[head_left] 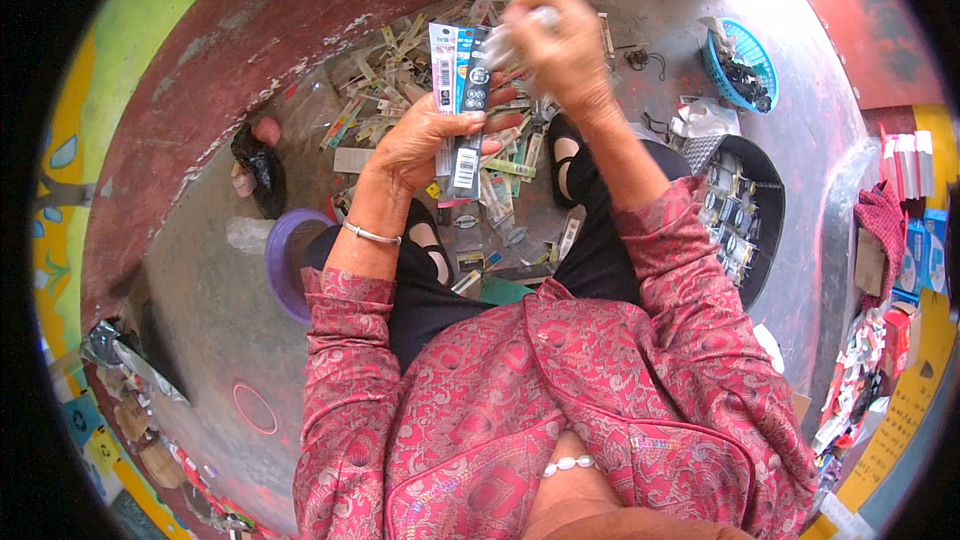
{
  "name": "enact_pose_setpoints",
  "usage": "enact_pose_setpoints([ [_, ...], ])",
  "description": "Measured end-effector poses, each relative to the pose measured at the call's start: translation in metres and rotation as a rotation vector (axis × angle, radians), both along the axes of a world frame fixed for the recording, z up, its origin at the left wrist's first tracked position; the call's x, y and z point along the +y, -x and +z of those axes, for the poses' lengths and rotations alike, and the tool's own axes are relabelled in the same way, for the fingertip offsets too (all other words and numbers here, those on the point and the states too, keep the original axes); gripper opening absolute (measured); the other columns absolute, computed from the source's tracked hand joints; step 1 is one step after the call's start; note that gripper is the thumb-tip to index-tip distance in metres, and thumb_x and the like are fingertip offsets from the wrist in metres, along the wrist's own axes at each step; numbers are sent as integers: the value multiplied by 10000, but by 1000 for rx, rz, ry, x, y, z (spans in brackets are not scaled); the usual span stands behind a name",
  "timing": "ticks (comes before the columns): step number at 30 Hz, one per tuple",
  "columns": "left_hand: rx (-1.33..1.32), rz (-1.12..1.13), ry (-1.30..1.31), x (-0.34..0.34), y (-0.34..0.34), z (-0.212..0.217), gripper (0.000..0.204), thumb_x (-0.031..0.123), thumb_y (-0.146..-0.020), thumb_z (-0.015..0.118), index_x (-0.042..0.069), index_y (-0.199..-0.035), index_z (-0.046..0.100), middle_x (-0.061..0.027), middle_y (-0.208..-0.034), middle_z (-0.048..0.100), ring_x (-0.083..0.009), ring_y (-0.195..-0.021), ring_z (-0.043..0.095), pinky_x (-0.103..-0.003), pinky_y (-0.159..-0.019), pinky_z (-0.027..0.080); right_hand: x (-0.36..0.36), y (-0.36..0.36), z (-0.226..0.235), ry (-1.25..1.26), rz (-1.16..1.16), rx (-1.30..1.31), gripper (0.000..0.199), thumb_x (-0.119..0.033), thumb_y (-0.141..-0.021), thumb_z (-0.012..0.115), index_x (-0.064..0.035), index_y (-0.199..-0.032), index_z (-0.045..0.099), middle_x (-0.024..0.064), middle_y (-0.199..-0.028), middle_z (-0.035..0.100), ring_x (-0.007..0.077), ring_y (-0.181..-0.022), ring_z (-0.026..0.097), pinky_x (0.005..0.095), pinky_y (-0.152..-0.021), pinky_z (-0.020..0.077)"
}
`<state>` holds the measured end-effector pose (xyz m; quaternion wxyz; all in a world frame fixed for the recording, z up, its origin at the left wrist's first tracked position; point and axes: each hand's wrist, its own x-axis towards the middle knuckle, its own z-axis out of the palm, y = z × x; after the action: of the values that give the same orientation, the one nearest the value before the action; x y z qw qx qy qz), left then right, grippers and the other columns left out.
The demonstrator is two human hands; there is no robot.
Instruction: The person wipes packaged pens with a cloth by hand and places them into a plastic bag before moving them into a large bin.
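My left hand holds a small fan of slim flat packets upright, thumb across the front. The foremost is a black packet with a barcode at its lower end. Behind it show a blue packet and a white packet. Close by, at their upper right, my right hand is blurred by motion, its fingers curled. A pale, silvery thing shows at those fingers, too smeared to name. Many similar slim packets lie strewn on the floor beyond and between my feet.
By my left leg stands a purple basin. At my right is a black tub holding many small packaged pieces. Farther right stands a blue basket with dark items. A black plastic bag lies near the dark red wall.
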<state>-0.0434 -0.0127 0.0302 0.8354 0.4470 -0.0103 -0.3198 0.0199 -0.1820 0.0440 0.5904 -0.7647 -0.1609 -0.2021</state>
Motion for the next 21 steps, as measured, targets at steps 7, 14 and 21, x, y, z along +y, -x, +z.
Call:
enact_pose_setpoints([
  [7, -65, -112, 11, -2, 9, 10, 669, 37, -713, 635, 8, -1300, 317, -181, -1240, 461, -309, -1057, 539, -346, -753, 541, 5, -21, -13, 528, -248, -250, 178, -160, -763, 592, -107, -932, 583, 123, -861, 608, 304, -699, 604, 380, -635, 485],
  [14, -75, 291, 276, 15, -16, -12, 605, 15, -781, 574, 7, -1317, 294, -192, -1305, 392, -302, -1189, 417, -391, -988, 378, -13, -9, -12, 17, 168, 768, 438, -429, -769, 603, 2, -693, 624, 62, -576, 575, 129, -519, 538, 288, -507, 437],
  [21, -80, 389, 278, 12, -12, -19, 559, 28, -799, 547, 22, -1311, 322, -153, -1320, 395, -254, -1227, 374, -382, -1019, 327, 23, 28, -2, 450, 594, 676, 422, -400, -725, 645, 17, -791, 643, 97, -688, 611, 154, -665, 572, 305, -625, 446],
])
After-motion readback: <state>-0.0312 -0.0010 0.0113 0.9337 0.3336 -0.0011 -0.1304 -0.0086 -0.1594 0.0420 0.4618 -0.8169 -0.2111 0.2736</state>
